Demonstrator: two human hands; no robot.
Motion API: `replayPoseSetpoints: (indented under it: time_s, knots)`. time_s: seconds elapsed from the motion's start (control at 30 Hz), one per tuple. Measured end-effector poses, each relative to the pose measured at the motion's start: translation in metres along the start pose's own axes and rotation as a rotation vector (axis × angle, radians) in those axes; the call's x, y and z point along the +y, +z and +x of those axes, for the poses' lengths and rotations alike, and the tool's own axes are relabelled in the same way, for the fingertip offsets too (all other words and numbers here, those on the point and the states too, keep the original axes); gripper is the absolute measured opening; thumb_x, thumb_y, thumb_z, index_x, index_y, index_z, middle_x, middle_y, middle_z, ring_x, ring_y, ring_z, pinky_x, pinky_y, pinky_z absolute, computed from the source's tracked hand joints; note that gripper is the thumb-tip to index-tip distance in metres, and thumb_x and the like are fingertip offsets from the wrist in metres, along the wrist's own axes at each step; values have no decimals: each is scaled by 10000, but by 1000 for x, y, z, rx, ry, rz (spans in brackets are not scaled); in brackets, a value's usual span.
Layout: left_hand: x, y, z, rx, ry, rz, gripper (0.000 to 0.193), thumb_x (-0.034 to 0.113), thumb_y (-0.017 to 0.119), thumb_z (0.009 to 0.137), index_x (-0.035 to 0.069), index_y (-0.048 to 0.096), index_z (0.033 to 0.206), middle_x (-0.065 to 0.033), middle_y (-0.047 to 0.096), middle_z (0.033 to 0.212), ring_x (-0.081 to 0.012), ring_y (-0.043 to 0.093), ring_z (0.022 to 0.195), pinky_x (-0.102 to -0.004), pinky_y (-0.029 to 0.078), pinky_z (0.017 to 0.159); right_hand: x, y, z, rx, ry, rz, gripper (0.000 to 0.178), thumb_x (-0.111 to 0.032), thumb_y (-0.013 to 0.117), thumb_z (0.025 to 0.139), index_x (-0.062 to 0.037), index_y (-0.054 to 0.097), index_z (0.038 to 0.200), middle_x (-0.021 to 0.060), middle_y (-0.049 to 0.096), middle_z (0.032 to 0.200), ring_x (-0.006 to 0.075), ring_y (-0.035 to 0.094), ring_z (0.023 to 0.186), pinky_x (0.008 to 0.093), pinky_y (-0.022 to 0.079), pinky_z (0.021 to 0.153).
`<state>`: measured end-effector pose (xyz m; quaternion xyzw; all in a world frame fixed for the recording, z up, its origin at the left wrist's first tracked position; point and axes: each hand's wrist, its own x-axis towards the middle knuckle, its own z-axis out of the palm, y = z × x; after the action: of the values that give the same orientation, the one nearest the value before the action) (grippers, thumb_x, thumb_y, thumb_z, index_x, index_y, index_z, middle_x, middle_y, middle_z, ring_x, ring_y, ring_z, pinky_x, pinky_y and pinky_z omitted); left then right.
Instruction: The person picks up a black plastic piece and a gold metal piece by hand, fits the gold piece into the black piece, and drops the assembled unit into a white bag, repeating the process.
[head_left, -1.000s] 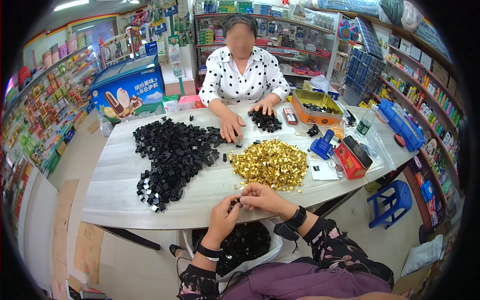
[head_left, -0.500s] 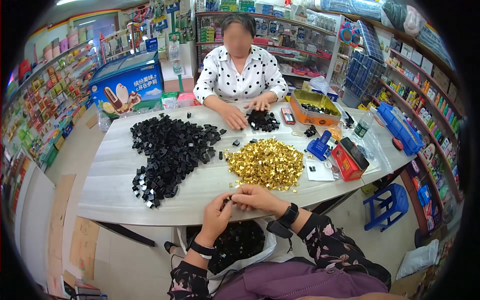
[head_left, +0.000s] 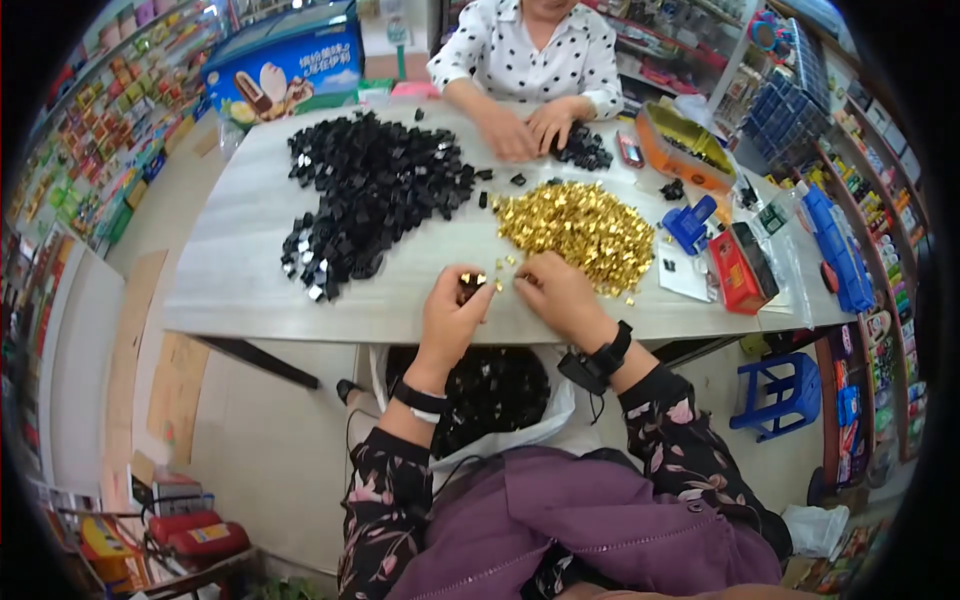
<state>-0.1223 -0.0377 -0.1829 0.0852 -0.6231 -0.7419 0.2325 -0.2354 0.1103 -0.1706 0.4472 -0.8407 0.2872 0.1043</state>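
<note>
My left hand (head_left: 456,312) is closed around a few small black plastic pieces (head_left: 468,290) with gold bits showing at the fingertips. Just to its right, my right hand (head_left: 560,292) has its thumb and fingers pinched together low over the table, at the near edge of a heap of small gold metal clips (head_left: 585,232). Whatever sits in that pinch is too small to make out. A few loose gold clips (head_left: 504,264) lie between my hands. A large heap of black plastic pieces (head_left: 375,190) spreads on the left. Below the table edge, a white sack (head_left: 565,400) holds many black pieces.
Across the table (head_left: 235,260), a person in a dotted shirt (head_left: 530,50) has both hands at a smaller black pile (head_left: 585,148). On the right are an orange tin (head_left: 685,160), a blue tape dispenser (head_left: 690,222), a red box (head_left: 742,268) and a blue stool (head_left: 778,395).
My hands have come apart: the right has moved right toward the gold clips, while the left keeps its pieces. The view has tipped downward. The other person's hands have drawn closer together.
</note>
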Motion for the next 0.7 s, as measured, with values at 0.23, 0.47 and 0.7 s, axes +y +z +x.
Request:
replayPoseSetpoints:
  time_s: [0.23, 0.47, 0.7]
  knots:
    - [-5, -4, 0, -21, 13, 4, 236, 78, 623, 846, 36, 537, 1061, 31, 516, 708, -30, 464, 585, -185, 403, 521, -5, -2, -3, -25, 82, 155, 149, -170, 658, 787, -64, 626, 888, 84, 572, 791, 214, 587, 668, 318, 478, 611]
    - [-4, 0, -2, 31, 80, 8, 261, 67, 605, 852, 41, 543, 1103, 25, 527, 756, -28, 480, 615, -187, 430, 542, 0, 1, -10, 23, 20, 191, 149, -151, 677, 782, -43, 634, 875, 63, 574, 741, 174, 563, 624, 282, 463, 583]
    - [-9, -5, -2, -20, -5, -7, 233, 80, 594, 867, 43, 543, 1092, 10, 551, 823, -38, 501, 629, -178, 408, 550, -7, 4, -9, 14, 192, 442, 148, -120, 672, 787, -14, 624, 878, 36, 588, 710, 108, 551, 616, 241, 449, 565]
